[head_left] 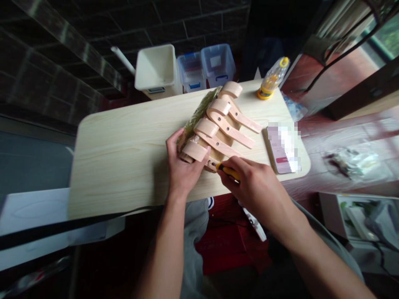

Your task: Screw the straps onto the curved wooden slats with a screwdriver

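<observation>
Holding a wooden assembly [226, 128] by its near end, with the left hand [182, 174] clamped around it and its thumb laid over the closest rounded cap. Gripping a yellow-and-black screwdriver [230, 171] in the right hand [252, 177], with fingers wrapped tightly round the handle and tip directed at the closest part of the wood; cannot tell whether seated in a screw. Have the assembly resting slantwise on the table [118, 153], just ahead of both hands and reaching away from them. Can see four pale, smooth arms on it, with broad curved ends to the left, flat straight ends pointing right, and small dark screws or holes between. Can also see a shiny greenish-gold covering beyond the left hand's fingers.

Have the near table edge close beneath the hands, and a wide stretch of tabletop left of the left hand. Get less room to the right, with a phone [279, 153] lying near the right hand, short of the rounded corner. Farther ahead of the right hand, meet a clear bottle [272, 81] with yellow cap and base. Beyond the far edge, ahead of the left hand, find a white bin [157, 68] and two clear boxes [188, 74].
</observation>
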The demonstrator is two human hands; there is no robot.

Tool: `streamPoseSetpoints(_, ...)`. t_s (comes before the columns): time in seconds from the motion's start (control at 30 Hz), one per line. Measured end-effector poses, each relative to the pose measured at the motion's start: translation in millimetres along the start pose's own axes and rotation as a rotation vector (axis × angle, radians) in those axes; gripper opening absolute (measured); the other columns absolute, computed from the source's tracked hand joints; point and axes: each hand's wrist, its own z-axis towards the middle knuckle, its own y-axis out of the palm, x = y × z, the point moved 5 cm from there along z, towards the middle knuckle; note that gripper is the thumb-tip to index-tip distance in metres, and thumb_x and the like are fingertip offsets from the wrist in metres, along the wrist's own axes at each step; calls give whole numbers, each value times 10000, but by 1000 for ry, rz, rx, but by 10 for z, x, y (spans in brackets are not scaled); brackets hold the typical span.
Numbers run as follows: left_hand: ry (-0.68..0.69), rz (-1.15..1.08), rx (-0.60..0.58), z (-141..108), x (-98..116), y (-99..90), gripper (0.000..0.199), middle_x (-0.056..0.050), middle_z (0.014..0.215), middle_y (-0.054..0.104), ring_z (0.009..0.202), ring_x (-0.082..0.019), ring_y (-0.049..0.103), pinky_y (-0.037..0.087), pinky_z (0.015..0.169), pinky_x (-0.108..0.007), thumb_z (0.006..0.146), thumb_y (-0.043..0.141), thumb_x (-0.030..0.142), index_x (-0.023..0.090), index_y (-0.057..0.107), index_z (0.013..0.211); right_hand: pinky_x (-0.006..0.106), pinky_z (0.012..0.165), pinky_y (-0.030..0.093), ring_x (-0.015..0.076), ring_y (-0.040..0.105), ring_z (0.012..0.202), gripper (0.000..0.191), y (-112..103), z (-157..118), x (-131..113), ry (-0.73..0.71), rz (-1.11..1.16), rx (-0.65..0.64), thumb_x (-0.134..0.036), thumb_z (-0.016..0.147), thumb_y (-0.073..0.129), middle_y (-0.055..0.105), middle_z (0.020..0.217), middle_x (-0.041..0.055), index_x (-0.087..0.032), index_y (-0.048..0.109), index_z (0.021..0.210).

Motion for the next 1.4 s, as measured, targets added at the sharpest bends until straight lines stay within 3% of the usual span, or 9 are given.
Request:
streamPoseSetpoints(0.2, -22, -48, -57, 13, -64, -13, 814, -160, 1530, 566, 1400, -295, 637, 551, 1182, -439, 850, 869, 525, 256, 424, 1475, 303, 689, 477, 251, 799, 858, 145, -41, -9, 18, 3, 65, -31, -158, 984, 679, 821, 1029, 73, -202, 653, 1120)
streamPoseSetpoints(0.33, -36, -89, -148, 8, -78, -21, 946, -165, 1566, 540, 1458, -323, 597, 524, 1217, -467, 799, 888, 634, 284, 381, 1518, 289, 648, 477, 228, 781, 750, 189, -245, -33, 68, 24, 72, -51, -115, 903, 720, 823, 938, 31, -231, 638, 1026)
streamPoseSetpoints(0.53, -65, -183, -271, -30, -154, -37, 1072, -199, 1665, 438, 1486, -357, 582, 590, 1145, -486, 782, 885, 676, 328, 287, 1600, 272, 678, 554, 225, 809, 797, 183, -531, -74, 102, -3, 166, 108, -150, 913, 730, 840, 982, 17, -270, 647, 1024)
streamPoseSetpoints(0.87, -46, -213, -297, -59, -137, -24, 1150, -212, 1721, 377, 1525, -383, 551, 607, 1131, -485, 749, 878, 732, 336, 273, 1642, 245, 706, 525, 200, 792, 828, 162, -330, -7, -6, -100, 203, 71, -158, 966, 722, 818, 1018, 23, -241, 651, 1085)
streamPoseSetpoints(1.07, 4, -230, -322, -70, -89, -28, 1079, -193, 1723, 420, 1551, -381, 527, 566, 1187, -508, 824, 876, 630, 331, 292, 1680, 257, 698, 483, 197, 745, 818, 148, -283, -2, -29, -136, 113, 76, -117, 969, 696, 771, 989, 35, -224, 646, 1058)
streamPoseSetpoints(1.4, 24, -281, -323, -81, -96, -22, 1031, -167, 1750, 393, 1569, -390, 499, 568, 1196, -482, 837, 912, 512, 313, 332, 1665, 297, 717, 466, 198, 679, 866, 167, -257, -51, -94, -243, 25, 85, -75, 1044, 566, 699, 1049, 62, -212, 659, 1066)
